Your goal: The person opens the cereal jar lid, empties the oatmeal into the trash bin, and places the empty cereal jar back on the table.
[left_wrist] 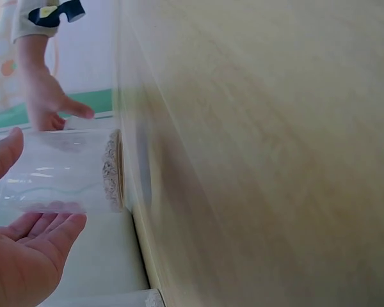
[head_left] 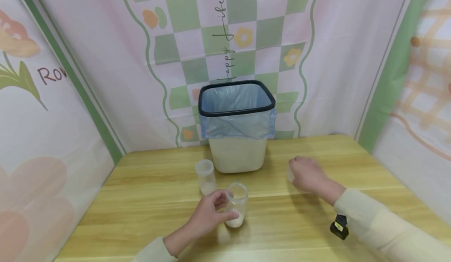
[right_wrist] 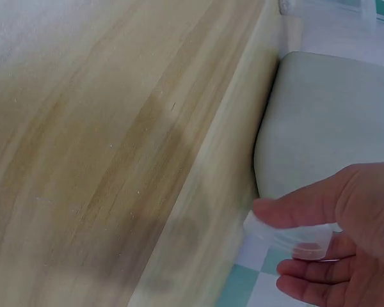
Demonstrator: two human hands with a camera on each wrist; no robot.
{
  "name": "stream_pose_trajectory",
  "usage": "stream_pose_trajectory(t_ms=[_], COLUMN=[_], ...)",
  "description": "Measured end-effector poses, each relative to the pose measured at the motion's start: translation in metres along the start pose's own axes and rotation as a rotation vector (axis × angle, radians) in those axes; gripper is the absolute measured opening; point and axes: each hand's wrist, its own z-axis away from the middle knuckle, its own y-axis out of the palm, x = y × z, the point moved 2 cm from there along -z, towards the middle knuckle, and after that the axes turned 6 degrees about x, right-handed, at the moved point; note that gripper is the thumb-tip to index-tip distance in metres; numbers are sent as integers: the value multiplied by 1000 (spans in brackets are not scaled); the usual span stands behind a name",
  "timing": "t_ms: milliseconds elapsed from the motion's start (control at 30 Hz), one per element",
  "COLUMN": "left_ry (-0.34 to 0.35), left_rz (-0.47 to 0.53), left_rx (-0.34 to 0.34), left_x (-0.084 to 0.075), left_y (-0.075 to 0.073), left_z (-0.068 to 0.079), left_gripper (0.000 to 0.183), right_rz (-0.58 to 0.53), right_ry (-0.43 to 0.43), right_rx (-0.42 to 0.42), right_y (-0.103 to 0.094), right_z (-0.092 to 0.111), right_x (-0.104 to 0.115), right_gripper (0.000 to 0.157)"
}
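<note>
My left hand (head_left: 206,215) holds a clear plastic jar (head_left: 236,204) upright over the near middle of the table, thumb on one side and fingers on the other. White crumbly stuff lies in the bottom of the jar, seen again in the left wrist view as a pale layer (left_wrist: 111,169). Off to the right, my right hand (head_left: 310,174) pinches a translucent plastic lid (right_wrist: 288,238) between thumb and fingers, above the tabletop. A second clear jar (head_left: 205,172), with pale contents low inside, stands just beyond my left hand, its top uncovered.
A cream waste bin (head_left: 237,156) with a black rim and a blue liner bag (head_left: 236,127) stands at the back of the wooden table (head_left: 148,211). Printed cloth curtains (head_left: 105,38) hang behind it and along both sides.
</note>
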Motion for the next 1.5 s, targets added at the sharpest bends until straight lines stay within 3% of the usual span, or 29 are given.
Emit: stream_pose_trajectory(t_ms=[167,333,633,1200,1500], left_ry=[2,-9,-25,-45,-43], left_rz=[9,20,41,82,100], left_rx=[7,17,9,38,60], left_x=[0,-1,-1,-2,-1], left_y=[1,1,3,5,7], left_z=[-1,-2,-2,-1,-1], left_gripper=[43,46,47,50,50], right_rz=[144,254,467,565,570], right_ry=[-34,-58,-71,7,25], right_rx=[49,78,108,248,303], right_y=[5,14,27,35,34], right_z=[-2,-6,-9,-23,-26], right_x=[4,5,10,22,25], right_gripper=[20,27,22,4,5])
